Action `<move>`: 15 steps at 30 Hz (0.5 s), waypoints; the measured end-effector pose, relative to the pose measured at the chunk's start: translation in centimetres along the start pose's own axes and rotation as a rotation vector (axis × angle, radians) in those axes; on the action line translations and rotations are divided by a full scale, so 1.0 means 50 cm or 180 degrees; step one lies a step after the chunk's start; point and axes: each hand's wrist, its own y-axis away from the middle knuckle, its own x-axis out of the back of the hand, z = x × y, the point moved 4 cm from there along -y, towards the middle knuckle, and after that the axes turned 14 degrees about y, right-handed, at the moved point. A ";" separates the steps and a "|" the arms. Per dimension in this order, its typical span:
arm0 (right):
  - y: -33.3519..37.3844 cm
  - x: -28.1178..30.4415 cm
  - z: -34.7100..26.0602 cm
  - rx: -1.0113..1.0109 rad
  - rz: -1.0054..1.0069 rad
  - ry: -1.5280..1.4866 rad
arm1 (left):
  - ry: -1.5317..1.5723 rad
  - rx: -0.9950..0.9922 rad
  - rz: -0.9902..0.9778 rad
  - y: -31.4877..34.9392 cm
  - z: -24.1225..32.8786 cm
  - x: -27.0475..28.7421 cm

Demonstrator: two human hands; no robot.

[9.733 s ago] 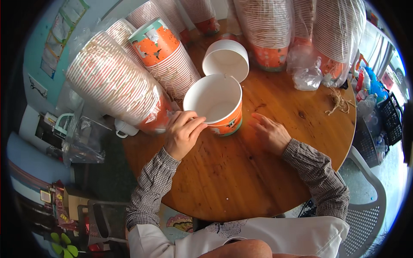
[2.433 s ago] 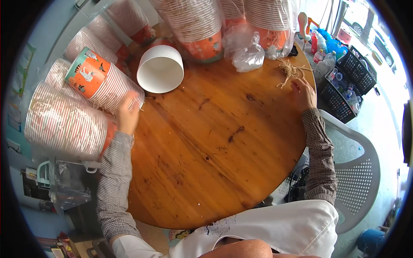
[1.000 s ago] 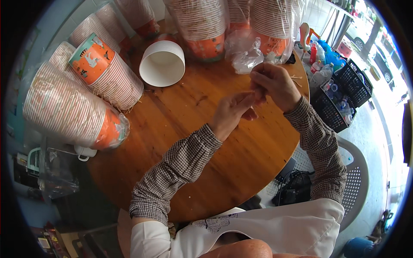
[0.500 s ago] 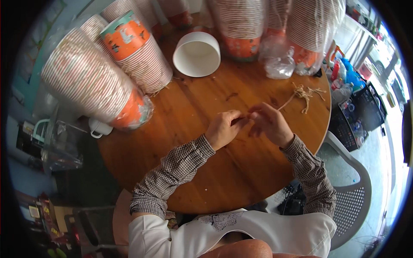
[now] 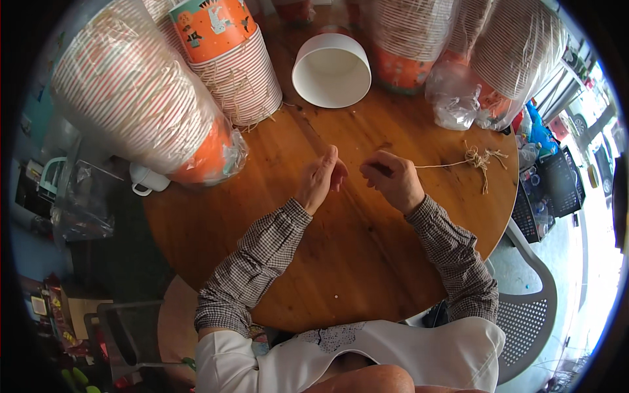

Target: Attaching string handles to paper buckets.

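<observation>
Both hands are over the middle of the wooden table, a small gap between them. A thin piece of beige string (image 5: 436,166) runs from my right hand (image 5: 397,181) to a knotted tangle of the same string (image 5: 482,158) at the table's right. The right fingers are curled closed around the string's end. My left hand (image 5: 320,178) has its thumb up and its fingers bent in; anything held there is too small to make out. Beyond the hands, a white paper bowl (image 5: 332,73) lies tipped with its opening toward me.
Stacked paper bowls in clear plastic (image 5: 131,92) lean at the left, beside an orange-patterned stack (image 5: 239,72) wound with string. More wrapped stacks (image 5: 413,39) stand at the back right. A white mug (image 5: 149,179) sits by the left edge. A grey chair (image 5: 524,314) is at the right.
My hands were together and have moved apart, the left one leftward. The string to the right hand now lies straighter. The whole view has shifted slightly.
</observation>
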 end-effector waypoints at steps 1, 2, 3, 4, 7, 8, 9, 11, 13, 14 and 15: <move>0.001 -0.005 0.007 -0.0090 -0.0052 -0.0003 | -0.0095 0.0024 -0.0125 -0.003 -0.003 -0.001; 0.001 -0.010 0.012 -0.0176 -0.0097 -0.0010 | -0.0073 0.0038 -0.0129 -0.006 -0.006 0.001; 0.000 -0.014 0.016 -0.0195 -0.0105 0.0002 | -0.0250 0.0121 -0.0218 -0.008 -0.012 -0.001; -0.001 -0.019 0.018 -0.0198 -0.0112 -0.0053 | -0.0428 0.0202 -0.0307 -0.010 -0.017 -0.003; 0.000 -0.018 0.036 -0.0303 -0.0116 -0.0056 | -0.0410 0.0189 -0.0349 -0.007 -0.006 -0.027; -0.001 -0.021 0.036 -0.0336 -0.0138 -0.0034 | -0.0401 0.0203 -0.0340 -0.010 -0.011 -0.023; -0.001 -0.021 0.035 -0.0347 -0.0152 -0.0035 | -0.0574 0.0053 -0.0424 -0.013 -0.013 -0.021; -0.001 -0.019 0.035 -0.0424 -0.0198 0.0048 | -0.0740 -0.0083 -0.0513 -0.020 -0.025 -0.017; -0.005 -0.025 0.048 -0.0423 -0.0218 0.0130 | -0.1217 -0.0409 -0.0542 -0.027 -0.034 -0.014; -0.005 -0.025 0.055 -0.0422 -0.0225 0.0219 | -0.1202 -0.0390 -0.0563 -0.029 -0.036 -0.017; -0.005 -0.025 0.058 -0.0453 -0.0219 0.0225 | -0.1251 -0.0615 -0.0532 -0.029 -0.031 -0.021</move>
